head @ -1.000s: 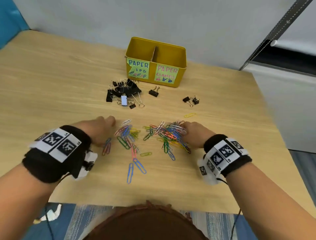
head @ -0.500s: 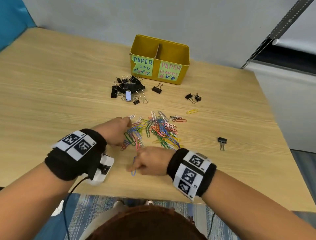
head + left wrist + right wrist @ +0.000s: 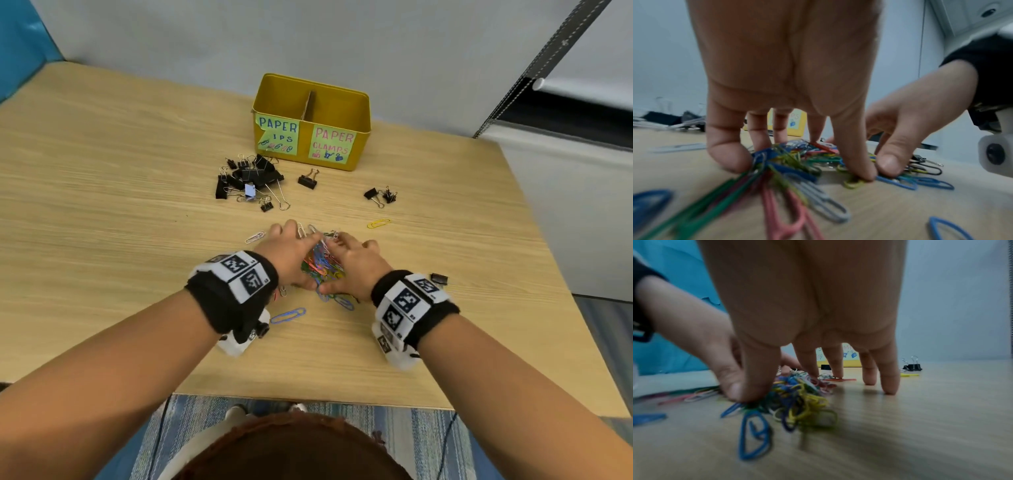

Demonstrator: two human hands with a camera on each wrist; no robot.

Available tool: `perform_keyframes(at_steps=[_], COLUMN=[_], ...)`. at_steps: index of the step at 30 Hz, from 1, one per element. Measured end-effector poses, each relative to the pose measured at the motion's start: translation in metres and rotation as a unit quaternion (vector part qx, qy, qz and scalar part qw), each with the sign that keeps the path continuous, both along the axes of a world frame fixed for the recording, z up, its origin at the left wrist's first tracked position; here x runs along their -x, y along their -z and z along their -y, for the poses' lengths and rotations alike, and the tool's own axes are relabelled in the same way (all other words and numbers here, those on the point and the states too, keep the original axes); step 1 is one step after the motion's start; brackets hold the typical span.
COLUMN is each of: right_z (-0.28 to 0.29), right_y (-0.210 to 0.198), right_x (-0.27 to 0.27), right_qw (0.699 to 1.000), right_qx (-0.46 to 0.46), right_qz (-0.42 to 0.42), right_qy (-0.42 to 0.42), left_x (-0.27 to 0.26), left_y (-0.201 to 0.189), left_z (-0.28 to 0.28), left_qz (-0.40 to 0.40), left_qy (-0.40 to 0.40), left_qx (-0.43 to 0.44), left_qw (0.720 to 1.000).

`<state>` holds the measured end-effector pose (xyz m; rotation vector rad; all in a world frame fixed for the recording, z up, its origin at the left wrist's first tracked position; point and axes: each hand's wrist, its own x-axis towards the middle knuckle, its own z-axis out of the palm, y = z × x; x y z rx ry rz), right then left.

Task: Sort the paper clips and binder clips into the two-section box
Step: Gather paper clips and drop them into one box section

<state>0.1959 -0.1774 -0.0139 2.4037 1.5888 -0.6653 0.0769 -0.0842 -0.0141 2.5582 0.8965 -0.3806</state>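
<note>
A heap of coloured paper clips (image 3: pixel 322 269) lies mid-table between my two hands. My left hand (image 3: pixel 286 253) stands on its fingertips at the heap's left, fingers spread downward around the clips (image 3: pixel 797 155). On the right, my right hand (image 3: pixel 356 263) does the same, its thumb pressing the heap (image 3: pixel 797 394) beside the left thumb. Neither hand has lifted anything. The yellow two-section box (image 3: pixel 363 150) stands at the back, labelled for paper clips on the left and clamps on the right. Black binder clips (image 3: pixel 251 178) lie piled before it.
A single binder clip (image 3: pixel 307 181) and a pair (image 3: pixel 380 196) lie nearer the box. Another binder clip (image 3: pixel 439 278) sits by my right wrist. Stray paper clips lie apart: yellow (image 3: pixel 378 223), silver (image 3: pixel 255 237), blue (image 3: pixel 287 315). The table's front edge is close to my forearms.
Both hands have swept inward and the spread-out paper clips are now bunched into a tight heap between them. My right hand came back from the near side to the heap's right.
</note>
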Motion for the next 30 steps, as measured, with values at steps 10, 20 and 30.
perform_keyframes(at_steps=[10, 20, 30], right_z=[-0.017, -0.074, -0.219], right_y=[-0.013, -0.069, -0.136], right_x=[-0.032, -0.079, -0.076], right_qw=[0.976, 0.771, 0.618], right_qx=[-0.149, -0.27, -0.42], right_qz=[-0.123, -0.492, -0.582], right_qy=[0.104, 0.3, 0.321], left_x=[0.0, -0.008, -0.068], left_y=[-0.012, -0.057, -0.106], left_z=[-0.024, -0.098, -0.191], left_qz=[0.108, 0.284, 0.458], left_qy=[-0.016, -0.147, -0.254], left_qx=[0.038, 0.302, 0.197], left_qw=[0.993, 0.898, 0.829])
